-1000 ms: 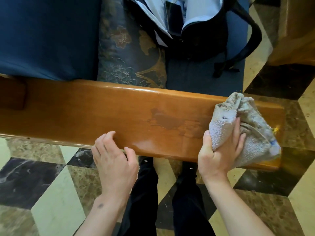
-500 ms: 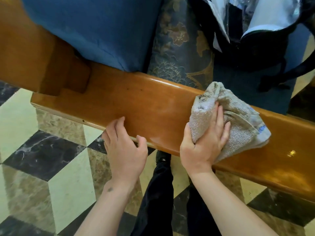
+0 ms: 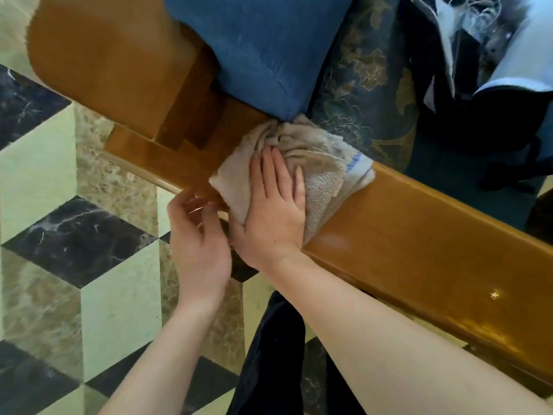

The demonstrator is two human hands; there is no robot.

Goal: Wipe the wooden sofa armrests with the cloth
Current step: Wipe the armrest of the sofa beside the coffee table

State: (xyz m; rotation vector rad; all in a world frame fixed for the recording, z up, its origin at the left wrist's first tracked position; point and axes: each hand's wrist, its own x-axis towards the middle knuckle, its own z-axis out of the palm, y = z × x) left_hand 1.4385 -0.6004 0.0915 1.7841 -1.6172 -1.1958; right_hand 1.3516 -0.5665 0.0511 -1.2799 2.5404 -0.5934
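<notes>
Armrest (image 3: 419, 235) is running lengthwise upper-left to lower-right. Right hand (image 3: 269, 217) is pressing cloth (image 3: 323, 163) flat, fingers (image 3: 257, 172) together. Left hand (image 3: 200, 247) fingers are curling loosely, holding nothing.

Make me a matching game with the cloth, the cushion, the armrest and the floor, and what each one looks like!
Things:
1. cloth
2. cushion
3. armrest
4. floor

Looks:
A. plain blue
B. shiny orange-brown wood
C. beige and crumpled, under the right hand
D. dark, cream and brown tiles

Pairs: 1-C, 2-A, 3-B, 4-D
</notes>
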